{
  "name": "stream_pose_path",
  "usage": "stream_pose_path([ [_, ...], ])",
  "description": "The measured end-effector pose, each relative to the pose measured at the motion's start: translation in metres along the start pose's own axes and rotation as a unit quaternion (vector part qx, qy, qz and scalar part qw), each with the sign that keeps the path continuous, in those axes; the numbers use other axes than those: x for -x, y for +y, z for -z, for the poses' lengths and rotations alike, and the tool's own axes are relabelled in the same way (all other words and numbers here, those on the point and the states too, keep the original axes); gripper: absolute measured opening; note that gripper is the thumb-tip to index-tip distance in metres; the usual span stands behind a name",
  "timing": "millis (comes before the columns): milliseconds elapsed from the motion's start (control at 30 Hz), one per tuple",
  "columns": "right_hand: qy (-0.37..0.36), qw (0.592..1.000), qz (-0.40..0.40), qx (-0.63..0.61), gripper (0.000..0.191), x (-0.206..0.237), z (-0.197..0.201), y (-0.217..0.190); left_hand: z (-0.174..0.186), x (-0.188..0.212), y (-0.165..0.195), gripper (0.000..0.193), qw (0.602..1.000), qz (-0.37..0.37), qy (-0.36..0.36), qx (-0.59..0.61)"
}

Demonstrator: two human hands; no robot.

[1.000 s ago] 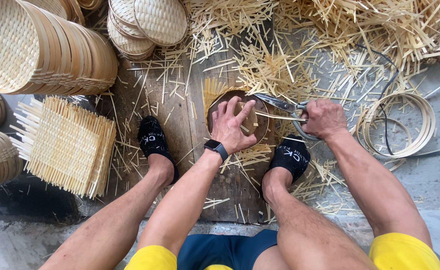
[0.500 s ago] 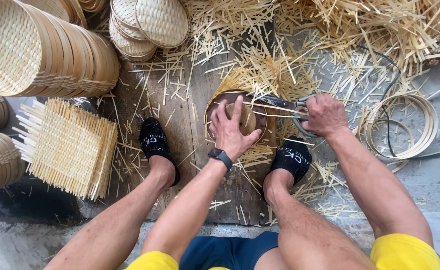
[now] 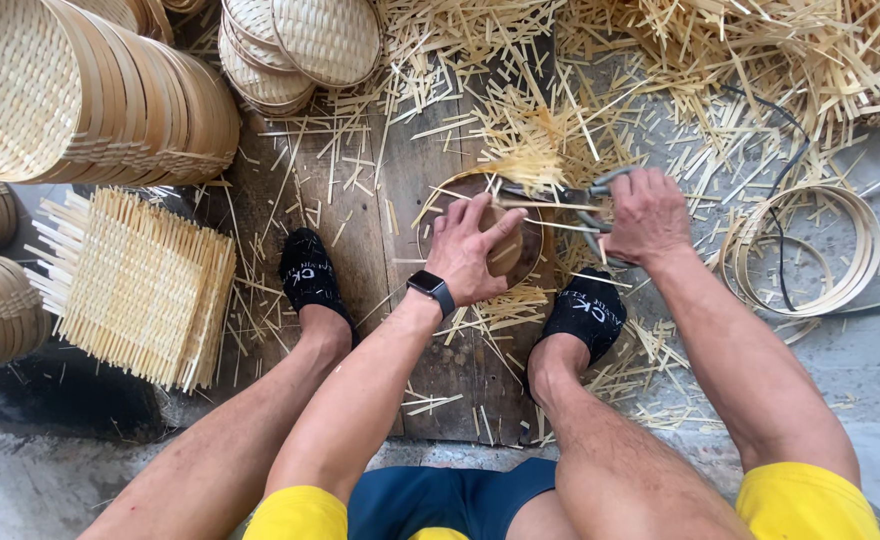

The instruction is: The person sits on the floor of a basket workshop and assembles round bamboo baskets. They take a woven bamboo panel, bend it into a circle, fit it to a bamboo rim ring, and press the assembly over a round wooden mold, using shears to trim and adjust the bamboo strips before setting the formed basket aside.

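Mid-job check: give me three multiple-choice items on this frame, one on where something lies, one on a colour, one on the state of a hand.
1. Where does the stack of flat square woven bamboo mats lie?
A. left of the feet
B. between the feet
C. beyond the right hand

2. What colour are the person's low socks?
A. white
B. black
C. yellow

3. What is the right hand doing?
A. resting open on the floor
B. gripping the grey metal shears
C. lifting a coiled bamboo hoop

Answers:
1 A, the mats sit on the floor left of the left foot.
2 B, both socks are black.
3 B, its fingers close round the shear handles, blades over the round woven basket that the left hand presses down.
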State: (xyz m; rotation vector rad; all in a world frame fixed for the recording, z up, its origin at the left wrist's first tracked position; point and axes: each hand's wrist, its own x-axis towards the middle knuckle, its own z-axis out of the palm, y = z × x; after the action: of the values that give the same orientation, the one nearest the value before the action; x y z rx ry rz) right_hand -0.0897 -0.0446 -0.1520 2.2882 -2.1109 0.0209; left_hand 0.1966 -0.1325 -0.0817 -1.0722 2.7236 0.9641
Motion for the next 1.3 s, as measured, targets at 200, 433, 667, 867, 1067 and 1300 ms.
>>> stream_pose_path([
  [200, -0.160, 0.987, -0.028, 0.003, 0.022, -0.003, -0.004, -0.002, 0.006, -0.001, -0.003, 0.114, 0.996, -0.039, -0.049, -0.069],
  [433, -0.093, 0.995, -0.002, 0.025, 0.056, -0.005, 0.007, 0.004, -0.015, 0.007, 0.022, 0.116, 0.990, 0.130, 0.053, 0.020],
  [667, -0.209, 0.977, -0.041, 0.006, 0.023, -0.014, 0.011, 0.003, 0.003, 0.004, 0.004, 0.110, 0.998, 0.013, -0.051, -0.045],
  [867, -0.222, 0.919, -0.278, -0.171, 0.023, 0.001, 0.006, 0.031, 0.015, 0.003, -0.002, 0.114, 0.996, -0.021, -0.069, -0.061],
  [1067, -0.175, 0.846, -0.480, -0.154, 0.079, 0.021, -0.005, 0.035, -0.014, 0.004, 0.014, 0.108, 0.968, 0.219, 0.062, 0.108],
  [1300, -0.121, 0.842, -0.398, -0.343, 0.059, 0.025, 0.019, -0.021, -0.024, -0.045, -0.048, 0.043, 0.945, 0.257, 0.154, 0.132],
])
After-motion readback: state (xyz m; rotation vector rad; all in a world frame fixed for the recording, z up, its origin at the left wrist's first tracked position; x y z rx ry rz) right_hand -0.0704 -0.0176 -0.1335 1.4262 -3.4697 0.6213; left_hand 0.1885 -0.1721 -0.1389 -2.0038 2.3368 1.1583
